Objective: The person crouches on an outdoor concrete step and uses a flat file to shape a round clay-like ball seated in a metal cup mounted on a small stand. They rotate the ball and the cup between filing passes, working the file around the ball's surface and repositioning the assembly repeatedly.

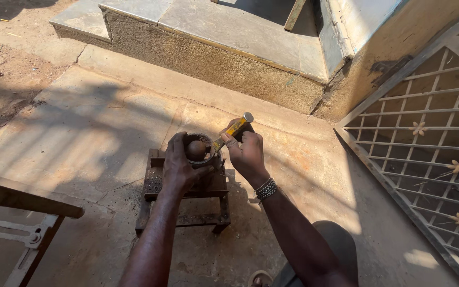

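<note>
One left hand point(179, 167) and one right hand point(246, 151) work over a single low, rusty brown metal stand point(184, 199) that sits on the cracked concrete floor point(81, 133). On top of the stand rests one dark, round metal cup-shaped part point(200, 151) with a rounded brown knob showing in its hollow. The left hand lies over the near left side of this part, its fingers point(176, 144) curled closed around the rim, gripping it. The right hand holds one yellow-handled tool with a silver metal end point(233, 129); its fingers point(238, 139) are wrapped closed around the handle, and the tool slants from upper right down to the part's right edge, where its lower tip meets the rim. One metal bracelet point(266, 188) circles the right wrist.

At the left edge stands one brown wooden desk with a white metal bracket beneath point(22, 199). Behind the stand rises one grey stone step point(208, 32). To the right leans one white metal grille with three flower ornaments point(436, 149).
</note>
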A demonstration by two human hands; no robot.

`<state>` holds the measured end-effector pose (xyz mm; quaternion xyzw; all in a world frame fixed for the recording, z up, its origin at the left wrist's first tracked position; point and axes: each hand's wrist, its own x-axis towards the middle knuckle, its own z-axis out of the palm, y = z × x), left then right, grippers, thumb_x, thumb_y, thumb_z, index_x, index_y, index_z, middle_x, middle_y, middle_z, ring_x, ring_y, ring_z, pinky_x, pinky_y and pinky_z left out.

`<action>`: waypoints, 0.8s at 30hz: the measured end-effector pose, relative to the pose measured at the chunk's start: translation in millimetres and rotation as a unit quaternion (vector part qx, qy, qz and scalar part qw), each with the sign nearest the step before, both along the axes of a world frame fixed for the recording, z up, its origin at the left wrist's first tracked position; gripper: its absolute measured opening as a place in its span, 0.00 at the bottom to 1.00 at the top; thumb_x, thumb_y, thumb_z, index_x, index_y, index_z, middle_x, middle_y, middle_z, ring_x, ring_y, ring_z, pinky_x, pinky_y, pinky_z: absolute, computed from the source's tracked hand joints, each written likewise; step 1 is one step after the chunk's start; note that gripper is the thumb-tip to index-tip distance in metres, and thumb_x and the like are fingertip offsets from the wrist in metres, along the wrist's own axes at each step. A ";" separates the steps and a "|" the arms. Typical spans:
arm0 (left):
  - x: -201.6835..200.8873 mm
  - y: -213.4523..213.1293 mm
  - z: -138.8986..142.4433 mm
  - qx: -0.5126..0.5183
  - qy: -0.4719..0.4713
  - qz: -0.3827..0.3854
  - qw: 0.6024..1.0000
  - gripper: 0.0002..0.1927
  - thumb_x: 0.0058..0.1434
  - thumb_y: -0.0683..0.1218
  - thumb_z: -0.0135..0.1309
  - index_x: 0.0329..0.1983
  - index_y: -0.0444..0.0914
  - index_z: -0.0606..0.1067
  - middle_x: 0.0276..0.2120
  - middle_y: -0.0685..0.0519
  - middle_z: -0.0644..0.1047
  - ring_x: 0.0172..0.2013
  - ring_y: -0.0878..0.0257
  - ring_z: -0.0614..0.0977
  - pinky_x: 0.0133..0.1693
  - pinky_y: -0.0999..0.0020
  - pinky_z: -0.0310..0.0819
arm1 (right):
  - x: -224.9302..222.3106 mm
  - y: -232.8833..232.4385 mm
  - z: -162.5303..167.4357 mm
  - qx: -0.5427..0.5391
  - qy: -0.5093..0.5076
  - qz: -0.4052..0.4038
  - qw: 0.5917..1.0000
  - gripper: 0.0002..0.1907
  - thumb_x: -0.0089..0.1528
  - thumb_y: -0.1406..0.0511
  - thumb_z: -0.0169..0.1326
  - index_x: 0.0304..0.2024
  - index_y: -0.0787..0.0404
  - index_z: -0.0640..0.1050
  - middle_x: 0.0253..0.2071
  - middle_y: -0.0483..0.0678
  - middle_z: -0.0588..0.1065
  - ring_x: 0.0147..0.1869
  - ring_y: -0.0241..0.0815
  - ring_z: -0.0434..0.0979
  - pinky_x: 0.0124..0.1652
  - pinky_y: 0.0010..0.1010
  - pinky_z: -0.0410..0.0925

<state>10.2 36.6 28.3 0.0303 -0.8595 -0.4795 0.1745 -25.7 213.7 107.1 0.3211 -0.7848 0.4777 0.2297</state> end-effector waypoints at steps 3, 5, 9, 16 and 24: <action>0.0 1.2 -0.5 0.006 -0.004 -0.003 1.000 0.63 0.33 0.52 0.81 0.69 0.40 0.55 0.64 0.43 0.66 0.63 0.45 0.71 0.61 0.49 0.72 | -2.1 0.6 0.0 0.151 -0.148 -0.116 0.970 0.21 0.64 0.56 0.60 0.38 0.72 0.76 0.27 0.56 0.77 0.32 0.46 0.78 0.33 0.38 0.70; 0.6 0.8 -0.3 0.011 0.006 -0.002 1.000 0.64 0.33 0.53 0.81 0.69 0.39 0.55 0.64 0.41 0.65 0.63 0.44 0.70 0.61 0.48 0.71 | -3.0 2.7 0.1 0.043 -0.094 -0.049 0.993 0.20 0.65 0.57 0.58 0.42 0.71 0.76 0.30 0.54 0.79 0.35 0.43 0.81 0.37 0.36 0.72; 3.2 -0.3 0.2 0.011 0.016 0.000 1.000 0.62 0.33 0.52 0.81 0.69 0.40 0.56 0.63 0.42 0.65 0.63 0.44 0.71 0.61 0.49 0.71 | -4.0 3.9 -0.7 0.156 -0.160 -0.114 0.968 0.19 0.64 0.58 0.61 0.40 0.71 0.78 0.26 0.56 0.77 0.30 0.46 0.79 0.34 0.38 0.70; 2.9 -1.8 1.0 0.001 0.038 0.002 0.999 0.62 0.33 0.51 0.81 0.69 0.39 0.58 0.63 0.42 0.66 0.63 0.44 0.71 0.62 0.50 0.70 | -8.8 2.9 -2.5 0.036 -0.075 -0.046 0.995 0.17 0.65 0.59 0.59 0.43 0.70 0.78 0.31 0.53 0.81 0.36 0.42 0.83 0.38 0.35 0.74; 2.3 0.9 0.1 0.007 0.006 -0.002 1.000 0.62 0.34 0.53 0.80 0.69 0.40 0.55 0.63 0.42 0.65 0.63 0.45 0.71 0.61 0.49 0.72 | -11.8 2.9 -11.1 0.141 -0.176 -0.114 0.968 0.20 0.66 0.57 0.59 0.40 0.71 0.77 0.26 0.58 0.78 0.29 0.46 0.78 0.31 0.36 0.68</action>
